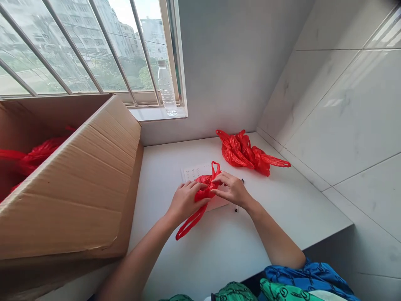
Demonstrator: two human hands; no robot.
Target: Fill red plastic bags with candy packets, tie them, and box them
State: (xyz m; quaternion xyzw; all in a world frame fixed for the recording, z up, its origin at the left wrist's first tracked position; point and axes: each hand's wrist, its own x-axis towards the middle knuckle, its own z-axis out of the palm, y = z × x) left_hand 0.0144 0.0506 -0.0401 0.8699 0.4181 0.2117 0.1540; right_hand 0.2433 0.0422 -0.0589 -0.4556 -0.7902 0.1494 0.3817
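Small red plastic bag with loop handles (201, 195): over white printed paper sheet (189, 172) on white table (161, 175) | left hand (184, 202): fingers gripping bag | right hand (234, 192): fingers pinching its gathered middle | larger crumpled red plastic bag (241, 151): beyond right hand | open brown cardboard box (90, 184): table's left

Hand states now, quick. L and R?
Left hand: closed on the red plastic bag.
Right hand: thumb and fingers parted, tips at the same bag; can't tell whether they grip it.
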